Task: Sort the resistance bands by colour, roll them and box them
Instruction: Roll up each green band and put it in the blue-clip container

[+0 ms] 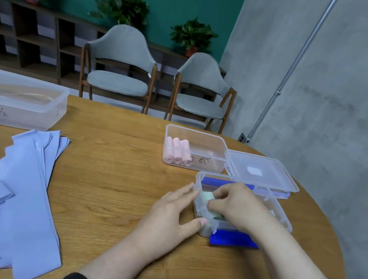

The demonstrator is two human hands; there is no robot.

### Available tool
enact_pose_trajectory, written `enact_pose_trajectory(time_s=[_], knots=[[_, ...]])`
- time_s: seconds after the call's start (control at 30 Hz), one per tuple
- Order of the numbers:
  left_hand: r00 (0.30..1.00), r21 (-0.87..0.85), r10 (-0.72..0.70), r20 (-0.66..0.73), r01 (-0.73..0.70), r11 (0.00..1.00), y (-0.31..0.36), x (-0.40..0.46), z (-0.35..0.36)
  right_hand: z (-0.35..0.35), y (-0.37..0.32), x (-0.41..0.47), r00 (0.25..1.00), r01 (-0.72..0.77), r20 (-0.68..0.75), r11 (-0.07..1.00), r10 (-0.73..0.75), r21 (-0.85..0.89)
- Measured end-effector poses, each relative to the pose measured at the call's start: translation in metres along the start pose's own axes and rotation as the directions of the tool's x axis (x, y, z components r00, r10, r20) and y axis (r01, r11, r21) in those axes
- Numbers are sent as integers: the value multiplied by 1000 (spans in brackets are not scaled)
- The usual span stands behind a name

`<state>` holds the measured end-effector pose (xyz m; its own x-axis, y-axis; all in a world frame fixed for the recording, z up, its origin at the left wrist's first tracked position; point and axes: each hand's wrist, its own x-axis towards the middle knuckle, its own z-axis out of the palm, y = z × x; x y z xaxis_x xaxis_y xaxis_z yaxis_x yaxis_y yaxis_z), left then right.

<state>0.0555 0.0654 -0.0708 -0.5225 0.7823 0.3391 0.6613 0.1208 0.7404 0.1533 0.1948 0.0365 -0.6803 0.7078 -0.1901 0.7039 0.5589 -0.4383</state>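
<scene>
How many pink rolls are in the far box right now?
3 pink rolls, lying side by side against the left end of the far clear box; the rest of it looks bare, though its front wall may hide something low.

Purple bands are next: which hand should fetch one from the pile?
Left, probably. The left hand only rests against the near clear box, on the side toward the purple bands. The right hand is inside that box, pinching a green roll.
</scene>
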Motion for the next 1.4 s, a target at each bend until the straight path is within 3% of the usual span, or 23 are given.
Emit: enact_pose_trajectory(time_s=[0.1, 0.5, 0.73, 0.83, 0.93, 1.0, 1.1, 1.2, 1.4], knots=[[1000, 5, -2, 9, 2, 1000, 1, 0, 0, -5, 7, -2, 998, 31, 50, 994, -36, 102], [1000, -10, -6, 7, 6, 1000, 1, 0, 0, -7, 10, -7, 997, 55, 48, 997, -57, 45], [1000, -15, -9, 5, 9, 1000, 2, 0, 1, -7, 19, -3, 998, 58, 6, 994, -59, 95], [1000, -9, -6, 6, 6, 1000, 3, 0, 0, -10, 30, -2, 968, 114, -236, 986, -84, 120], [1000, -14, -1, 6, 1, 1000, 6, -1, -2, -17, 55, -2, 822, 208, -560, 970, -103, 128], [1000, -24, -12, -6, 12, 1000, 8, -1, -3, -19, 78, 1, 762, 181, -645, 975, -54, 133], [998, -54, -43, -38, 41, 998, 10, -1, -5, -17, 104, -1, 807, 42, -580, 968, 114, 248], [995, -83, -70, -70, 64, 994, 11, -1, -5, -14, 112, -7, 844, 1, -497, 927, 200, 375], [990, -71, -116, -84, 110, 991, 7, -16, -13, -3, 101, -17, 852, 50, -497, 918, 166, 394]])
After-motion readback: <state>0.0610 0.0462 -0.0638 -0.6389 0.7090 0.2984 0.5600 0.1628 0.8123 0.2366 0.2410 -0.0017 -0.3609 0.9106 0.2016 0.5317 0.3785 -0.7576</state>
